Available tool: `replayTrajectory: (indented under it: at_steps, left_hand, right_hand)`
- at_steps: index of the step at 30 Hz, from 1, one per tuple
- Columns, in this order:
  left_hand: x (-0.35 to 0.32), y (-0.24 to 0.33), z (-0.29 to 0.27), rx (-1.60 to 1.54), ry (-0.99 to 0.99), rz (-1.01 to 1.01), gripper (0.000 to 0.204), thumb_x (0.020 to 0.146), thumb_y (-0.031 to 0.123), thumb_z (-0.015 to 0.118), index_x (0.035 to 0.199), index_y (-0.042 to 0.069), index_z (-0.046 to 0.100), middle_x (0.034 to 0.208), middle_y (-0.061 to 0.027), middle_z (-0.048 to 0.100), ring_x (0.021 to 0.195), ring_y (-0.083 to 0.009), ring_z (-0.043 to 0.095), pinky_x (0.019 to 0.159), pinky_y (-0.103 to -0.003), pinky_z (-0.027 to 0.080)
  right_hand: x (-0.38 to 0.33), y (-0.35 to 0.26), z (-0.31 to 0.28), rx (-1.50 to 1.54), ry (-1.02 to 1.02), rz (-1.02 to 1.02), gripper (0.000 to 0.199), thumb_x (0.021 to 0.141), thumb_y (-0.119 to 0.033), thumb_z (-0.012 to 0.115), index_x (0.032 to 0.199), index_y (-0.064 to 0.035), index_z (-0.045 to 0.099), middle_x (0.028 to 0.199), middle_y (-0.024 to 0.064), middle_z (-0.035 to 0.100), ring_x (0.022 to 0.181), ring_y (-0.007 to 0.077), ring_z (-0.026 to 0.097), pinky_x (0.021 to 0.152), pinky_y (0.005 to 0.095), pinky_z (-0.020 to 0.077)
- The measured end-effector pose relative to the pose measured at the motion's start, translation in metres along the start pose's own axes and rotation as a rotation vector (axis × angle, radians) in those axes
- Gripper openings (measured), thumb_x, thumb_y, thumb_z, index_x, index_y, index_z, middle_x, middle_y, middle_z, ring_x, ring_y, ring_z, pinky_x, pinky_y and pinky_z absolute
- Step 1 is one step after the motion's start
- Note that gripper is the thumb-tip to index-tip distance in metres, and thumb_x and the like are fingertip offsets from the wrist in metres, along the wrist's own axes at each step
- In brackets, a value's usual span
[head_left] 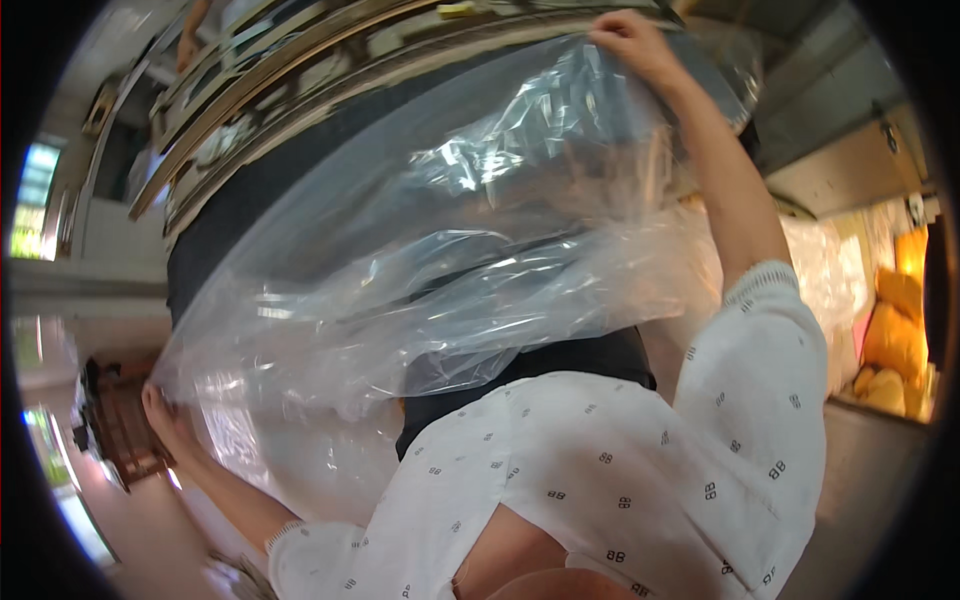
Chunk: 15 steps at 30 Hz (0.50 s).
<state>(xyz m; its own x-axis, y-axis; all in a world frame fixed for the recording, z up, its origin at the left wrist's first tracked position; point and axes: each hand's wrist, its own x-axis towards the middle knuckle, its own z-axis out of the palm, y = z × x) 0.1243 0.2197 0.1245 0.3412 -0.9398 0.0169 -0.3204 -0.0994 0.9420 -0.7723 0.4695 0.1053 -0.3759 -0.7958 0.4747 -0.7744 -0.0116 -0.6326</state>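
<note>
A large clear plastic sheet stretches between my two hands, its surface creased and shiny. My left hand, low on the left, is closed on one corner of it. At the upper right, with the arm stretched far out, my right hand pinches the sheet's far edge. The sheet hangs over a dark-covered table and drapes down in front of me. Its lower folds lie against my dark clothing at the waist.
Beyond the table run long wooden bars of a frame. Another person's arm shows at the upper left. A brown wooden stool or chair stands left of me. Yellow-orange bags and more clear plastic are on the right.
</note>
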Motion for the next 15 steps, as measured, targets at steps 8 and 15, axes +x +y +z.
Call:
replayTrajectory:
  at_steps: [8,15]
  left_hand:
    - [0.054,0.082,0.147,0.408,0.251,0.430,0.025,0.084,0.018,0.046,0.095,-0.001,0.058,0.098,-0.0178,0.058,0.093,-0.0279,0.056,0.077,-0.037,0.044]
    - [0.025,0.050,0.334,0.382,0.376,0.667,0.018,0.083,0.018,0.045,0.091,0.006,0.055,0.087,-0.0180,0.060,0.086,-0.0374,0.056,0.074,-0.043,0.044]
  right_hand:
    - [0.089,-0.028,-0.103,0.202,0.744,0.073,0.024,0.083,-0.017,0.057,0.098,0.0012,0.056,0.095,0.0110,0.061,0.085,0.0216,0.060,0.074,0.0336,0.0480]
    - [0.018,0.178,-0.057,0.010,0.621,0.234,0.026,0.085,-0.024,0.056,0.101,-0.0030,0.058,0.095,0.0069,0.061,0.085,0.0199,0.057,0.079,0.0297,0.0439]
